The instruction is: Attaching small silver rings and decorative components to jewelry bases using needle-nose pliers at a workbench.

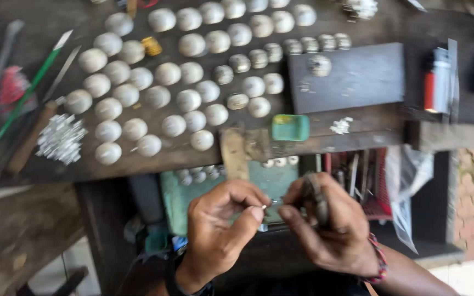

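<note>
Left hand [220, 222] pinching a tiny pale bead [263, 207]; right hand [327, 219] clamped on a dark tool [315, 198], tips meeting below the bench [138, 164]. Above: rows of pale balls [174, 87], green box [290, 127], red-white lighter [437, 79], dark block [357, 77].

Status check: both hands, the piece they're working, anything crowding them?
Left hand pinching a tiny pale piece. Right hand closed on a dark tool, tip at the piece. Rows of pale balls lie clear on the bench.
</note>
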